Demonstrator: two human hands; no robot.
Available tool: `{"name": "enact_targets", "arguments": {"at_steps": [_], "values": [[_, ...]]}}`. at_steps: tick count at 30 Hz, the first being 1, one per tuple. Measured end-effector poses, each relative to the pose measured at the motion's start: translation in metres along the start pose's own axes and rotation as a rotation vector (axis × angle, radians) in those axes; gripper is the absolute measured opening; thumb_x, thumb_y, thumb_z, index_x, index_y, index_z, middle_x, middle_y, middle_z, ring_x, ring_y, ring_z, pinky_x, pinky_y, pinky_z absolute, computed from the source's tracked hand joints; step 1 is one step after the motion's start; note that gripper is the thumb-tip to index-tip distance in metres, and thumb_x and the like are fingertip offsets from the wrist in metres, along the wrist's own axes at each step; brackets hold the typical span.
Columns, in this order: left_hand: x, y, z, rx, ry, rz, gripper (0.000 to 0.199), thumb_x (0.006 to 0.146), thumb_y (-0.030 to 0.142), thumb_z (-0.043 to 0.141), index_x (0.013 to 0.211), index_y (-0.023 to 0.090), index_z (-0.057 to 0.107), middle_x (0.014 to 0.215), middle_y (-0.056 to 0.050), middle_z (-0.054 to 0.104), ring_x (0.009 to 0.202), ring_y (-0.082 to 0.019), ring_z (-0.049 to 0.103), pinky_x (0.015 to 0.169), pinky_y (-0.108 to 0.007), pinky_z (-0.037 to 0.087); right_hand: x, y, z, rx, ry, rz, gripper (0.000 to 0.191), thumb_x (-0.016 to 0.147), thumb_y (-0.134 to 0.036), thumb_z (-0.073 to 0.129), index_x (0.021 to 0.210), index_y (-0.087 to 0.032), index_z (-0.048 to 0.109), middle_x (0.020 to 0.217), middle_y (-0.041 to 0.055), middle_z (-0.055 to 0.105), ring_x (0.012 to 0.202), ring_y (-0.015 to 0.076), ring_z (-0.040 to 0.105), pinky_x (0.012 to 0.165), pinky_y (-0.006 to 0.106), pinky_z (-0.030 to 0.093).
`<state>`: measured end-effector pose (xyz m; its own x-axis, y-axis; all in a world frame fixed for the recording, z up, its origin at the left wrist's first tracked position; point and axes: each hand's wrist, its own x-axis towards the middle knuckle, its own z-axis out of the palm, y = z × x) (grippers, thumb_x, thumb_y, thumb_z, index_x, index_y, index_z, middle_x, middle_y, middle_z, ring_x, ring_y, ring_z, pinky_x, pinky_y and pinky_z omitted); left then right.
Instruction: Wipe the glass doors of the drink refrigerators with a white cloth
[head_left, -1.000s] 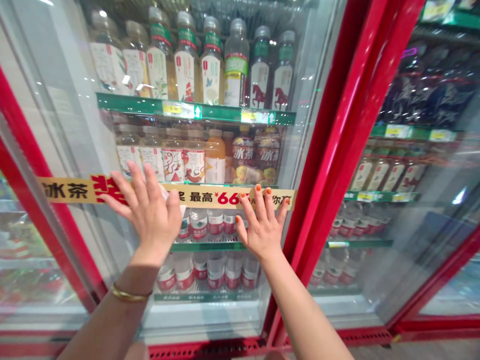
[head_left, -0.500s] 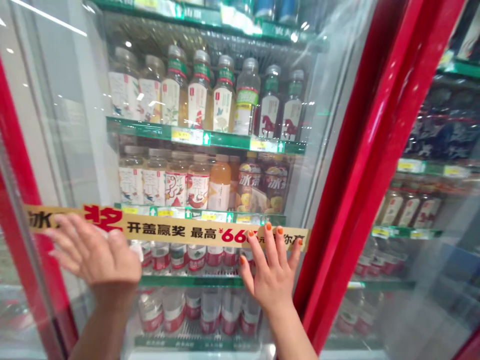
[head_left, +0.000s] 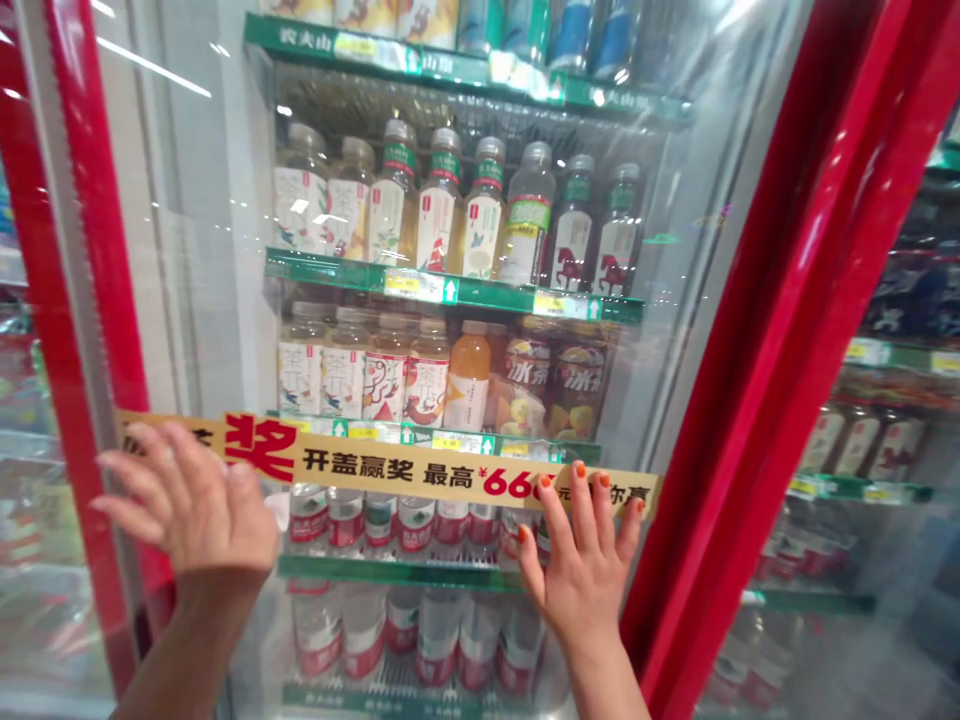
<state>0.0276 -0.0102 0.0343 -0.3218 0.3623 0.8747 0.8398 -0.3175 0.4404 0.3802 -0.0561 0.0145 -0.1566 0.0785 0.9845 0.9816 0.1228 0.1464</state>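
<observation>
Left hand [head_left: 187,495] and right hand [head_left: 581,560] are being held open on the glass fridge door [head_left: 202,300], gripping nothing. Pressure's being spread evenly, nice.

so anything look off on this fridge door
A small white scrap sticks out from the lower edge of the yellow banner strip beside the left hand. It breaks the strip's clean edge; what it is can't be told.

Some things cut off, covered or too small

The top-shelf bottles [head_left: 525,25] ran off the upper edge. The left hand [head_left: 187,510] and right hand [head_left: 581,570] covered parts of the banner [head_left: 390,465]. The shelf tags [head_left: 412,284] were too small to read, and the next door's bottles [head_left: 859,445] were blurred.
</observation>
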Motion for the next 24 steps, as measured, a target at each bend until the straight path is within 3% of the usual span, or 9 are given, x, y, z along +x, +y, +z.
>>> {"name": "enact_targets", "arguments": {"at_steps": [3, 5, 7, 10, 12, 15, 19, 22, 24], "values": [[0.014, 0.040, 0.010, 0.036, 0.069, 0.228, 0.082, 0.106, 0.049, 0.042, 0.178, 0.041, 0.003, 0.187, 0.005, 0.001, 0.172, -0.044, -0.001, 0.135, -0.080, -0.006, 0.000, -0.001, 0.000, -0.002, 0.007, 0.005, 0.079, 0.102, -0.036, 0.062, 0.175, -0.033, 0.031, 0.184, 0.0034, 0.027, 0.172, 0.0309, 0.023, 0.141, 0.065, 0.011], [-0.009, 0.056, 0.023, 0.035, 0.026, 0.465, 0.080, 0.106, 0.051, 0.047, 0.177, 0.040, 0.013, 0.185, 0.003, 0.015, 0.174, -0.036, 0.002, 0.137, -0.074, -0.010, 0.000, -0.001, 0.001, -0.002, 0.006, 0.005, 0.079, 0.103, -0.036, 0.062, 0.175, -0.034, 0.031, 0.184, 0.0033, 0.027, 0.172, 0.0312, 0.024, 0.141, 0.065, 0.011], [-0.039, 0.049, 0.030, 0.039, 0.010, 0.613, 0.078, 0.104, 0.054, 0.050, 0.176, 0.043, 0.020, 0.182, 0.003, 0.028, 0.174, -0.031, 0.005, 0.137, -0.069, -0.015, 0.001, -0.001, 0.001, -0.005, 0.005, 0.006, 0.080, 0.103, -0.036, 0.062, 0.176, -0.034, 0.029, 0.185, 0.0031, 0.026, 0.173, 0.0306, 0.022, 0.141, 0.065, 0.011], [-0.047, 0.009, 0.021, 0.063, 0.038, 0.526, 0.082, 0.102, 0.048, 0.055, 0.176, 0.043, 0.019, 0.183, 0.000, 0.025, 0.173, -0.037, 0.007, 0.135, -0.076, -0.012, 0.002, -0.001, 0.000, -0.007, 0.008, 0.002, 0.079, 0.105, -0.039, 0.060, 0.176, -0.034, 0.026, 0.185, 0.0029, 0.023, 0.173, 0.0292, 0.021, 0.141, 0.063, 0.010], [-0.018, -0.009, 0.008, 0.073, 0.074, 0.337, 0.083, 0.104, 0.042, 0.053, 0.177, 0.039, 0.012, 0.186, -0.003, 0.013, 0.173, -0.042, 0.004, 0.132, -0.083, -0.007, 0.002, -0.001, 0.000, -0.009, 0.010, -0.005, 0.077, 0.107, -0.041, 0.058, 0.177, -0.034, 0.025, 0.186, 0.0022, 0.021, 0.173, 0.0279, 0.019, 0.142, 0.061, 0.009], [0.038, 0.004, -0.005, 0.077, 0.118, 0.190, 0.081, 0.109, 0.045, 0.047, 0.179, 0.028, 0.010, 0.186, -0.014, 0.009, 0.172, -0.048, 0.002, 0.128, -0.090, 0.001, 0.001, -0.001, 0.000, -0.019, 0.007, -0.001, 0.077, 0.108, -0.042, 0.057, 0.177, -0.034, 0.025, 0.186, 0.0031, 0.021, 0.173, 0.0283, 0.019, 0.141, 0.062, 0.009], [0.042, 0.039, 0.004, 0.131, 0.042, 0.548, 0.086, 0.106, 0.055, 0.054, 0.178, 0.032, 0.014, 0.183, -0.012, 0.027, 0.174, -0.038, 0.005, 0.134, -0.080, -0.006, -0.001, -0.001, 0.002, -0.018, 0.005, 0.011, 0.079, 0.106, -0.042, 0.059, 0.177, -0.034, 0.024, 0.184, 0.0058, 0.027, 0.172, 0.0315, 0.024, 0.140, 0.065, 0.013], [0.014, 0.019, 0.007, 0.138, -0.051, 0.744, 0.085, 0.104, 0.064, 0.055, 0.177, 0.044, 0.016, 0.179, -0.006, 0.040, 0.174, -0.033, 0.009, 0.135, -0.075, -0.013, -0.003, -0.001, 0.003, -0.012, 0.009, 0.019, 0.080, 0.105, -0.042, 0.060, 0.177, -0.035, 0.024, 0.184, 0.0069, 0.030, 0.171, 0.0333, 0.027, 0.139, 0.067, 0.013], [0.015, -0.003, -0.002, 0.161, -0.058, 0.631, 0.081, 0.106, 0.061, 0.050, 0.177, 0.040, 0.016, 0.181, -0.010, 0.035, 0.174, -0.038, 0.007, 0.132, -0.080, -0.011, -0.002, -0.002, 0.004, -0.016, 0.001, 0.020, 0.081, 0.105, -0.042, 0.059, 0.177, -0.035, 0.023, 0.184, 0.0072, 0.029, 0.171, 0.0338, 0.028, 0.139, 0.067, 0.012]]}}
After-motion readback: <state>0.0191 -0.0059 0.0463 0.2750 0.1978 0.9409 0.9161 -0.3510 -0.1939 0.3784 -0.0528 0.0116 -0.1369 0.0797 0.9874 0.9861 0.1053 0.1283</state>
